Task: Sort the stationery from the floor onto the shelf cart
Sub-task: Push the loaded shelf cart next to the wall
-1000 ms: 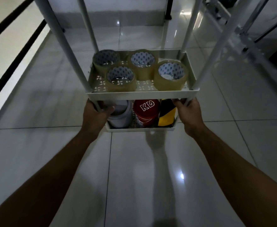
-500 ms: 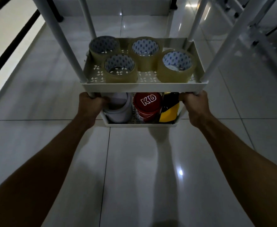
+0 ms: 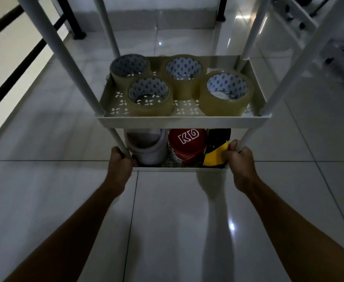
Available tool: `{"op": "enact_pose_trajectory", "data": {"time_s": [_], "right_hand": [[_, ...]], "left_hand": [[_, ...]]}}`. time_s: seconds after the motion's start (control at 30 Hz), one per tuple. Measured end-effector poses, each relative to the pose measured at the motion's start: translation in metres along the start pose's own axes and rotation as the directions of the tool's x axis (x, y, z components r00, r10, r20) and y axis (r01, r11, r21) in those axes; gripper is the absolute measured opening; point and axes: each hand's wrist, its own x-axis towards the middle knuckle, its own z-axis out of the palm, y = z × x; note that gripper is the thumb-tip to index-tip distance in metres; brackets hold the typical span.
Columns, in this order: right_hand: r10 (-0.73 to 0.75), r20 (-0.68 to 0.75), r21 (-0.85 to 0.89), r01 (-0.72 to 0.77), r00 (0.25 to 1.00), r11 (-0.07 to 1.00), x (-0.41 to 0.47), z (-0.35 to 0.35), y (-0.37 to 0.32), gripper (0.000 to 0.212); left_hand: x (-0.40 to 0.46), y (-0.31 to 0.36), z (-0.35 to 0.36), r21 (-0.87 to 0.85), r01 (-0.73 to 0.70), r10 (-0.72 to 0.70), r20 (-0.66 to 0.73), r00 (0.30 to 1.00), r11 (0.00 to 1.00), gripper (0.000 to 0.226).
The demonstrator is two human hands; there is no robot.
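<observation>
Head view: your left hand (image 3: 119, 162) is closed around the near-left post of the shelf cart (image 3: 184, 120), just above the bottom tray. Your right hand (image 3: 240, 159) is closed around the near-right post at the same level. The cart stands directly ahead of both hands, posts upright, with its long axis running left to right across your view; neither hand is nearer. Any coming move of the cart turns on this even two-post grip.

The middle tray holds four brown tape rolls (image 3: 149, 98), each standing on its flat end with the core opening facing up. The bottom tray holds a white roll (image 3: 148, 148), a red tin (image 3: 187, 146) and a black-and-yellow item (image 3: 215, 153), probably striped tape; the dim light prevents confirmation. No stationery is visible on the floor (image 3: 167, 220), so sorting appears complete.
</observation>
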Motion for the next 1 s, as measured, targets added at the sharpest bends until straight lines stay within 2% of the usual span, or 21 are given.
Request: {"op": "enact_pose_trajectory", "data": {"time_s": [0.07, 0.17, 0.23, 0.33, 0.57, 0.67, 0.77, 0.87, 0.93, 1.0], "right_hand": [[0.038, -0.051, 0.032, -0.036, 0.998, 0.999, 0.006, 0.004, 0.002, 0.032], [0.09, -0.185, 0.073, -0.078, 0.979, 0.994, 0.014, 0.011, 0.005, 0.01], [0.125, -0.205, 0.072, -0.112, 0.971, 0.991, 0.018, 0.01, 0.007, 0.014], [0.134, -0.14, 0.019, -0.133, 0.981, 0.991, 0.023, 0.005, 0.009, 0.031], [0.085, -0.099, -0.02, -0.088, 0.991, 0.996, 0.022, 0.003, 0.009, 0.025], [0.026, -0.056, -0.03, -0.027, 0.998, 0.999, 0.01, 0.001, 0.007, 0.029], [-0.01, 0.044, -0.138, 0.016, 0.999, 0.99, -0.011, -0.007, 0.007, 0.025], [-0.014, 0.087, -0.315, 0.041, 0.996, 0.948, -0.035, -0.018, 0.01, 0.046], [-0.026, 0.052, -0.417, 0.046, 0.998, 0.908, -0.051, -0.023, 0.004, 0.064], [0.003, 0.013, -0.446, 0.003, 1.0, 0.895, -0.07, -0.026, -0.01, 0.082]], "left_hand": [[0.001, -0.012, 0.0, 0.041, -0.03, 0.028, 0.042, 0.999, 0.999, 0.033], [0.009, -0.012, 0.003, 0.002, -0.042, 0.042, 0.047, 0.998, 0.999, 0.025], [0.011, -0.008, 0.006, -0.029, -0.014, 0.015, 0.03, 0.999, 0.999, 0.02], [0.012, -0.009, 0.008, -0.025, 0.003, -0.002, 0.013, 1.0, 1.0, 0.027], [0.015, -0.008, 0.001, 0.094, -0.015, 0.007, 0.082, 0.997, 0.995, 0.034], [0.007, -0.005, -0.001, 0.091, 0.02, -0.026, 0.07, 0.997, 0.996, 0.026], [-0.005, 0.002, -0.003, 0.083, 0.044, -0.051, 0.083, 0.995, 0.996, 0.008], [-0.023, 0.012, -0.011, 0.137, 0.023, -0.036, 0.093, 0.995, 0.99, 0.022], [-0.041, 0.022, -0.018, 0.164, -0.037, 0.021, 0.102, 0.995, 0.986, 0.036], [-0.064, 0.034, -0.027, 0.178, -0.09, 0.072, 0.104, 0.992, 0.98, 0.053]]}}
